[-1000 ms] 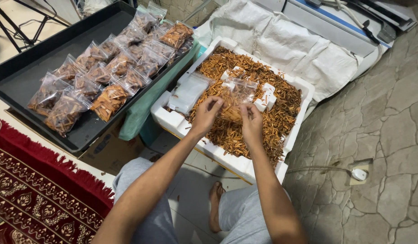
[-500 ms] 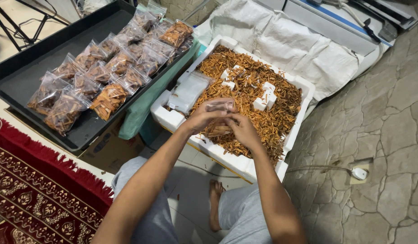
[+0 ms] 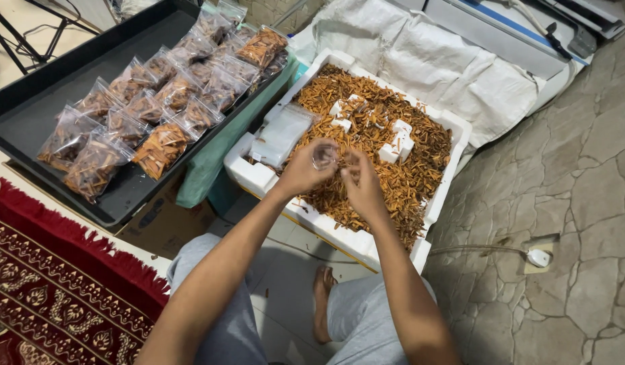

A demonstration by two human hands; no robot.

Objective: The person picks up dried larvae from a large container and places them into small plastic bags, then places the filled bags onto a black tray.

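A white foam box full of thin orange-brown snack sticks lies in front of me. My left hand and my right hand meet above its near side, both pinching a small clear plastic bag. A stack of empty clear bags rests on the box's left part. Small white foam blocks sit among the sticks.
A black tray at the left holds several filled, sealed bags of sticks. A red patterned rug lies at the lower left. White sacks sit behind the box. A floor socket with a cable is on the stone floor at the right.
My hands drew back from the pile toward the box's near edge and came together. They now hold a small clear bag between them.
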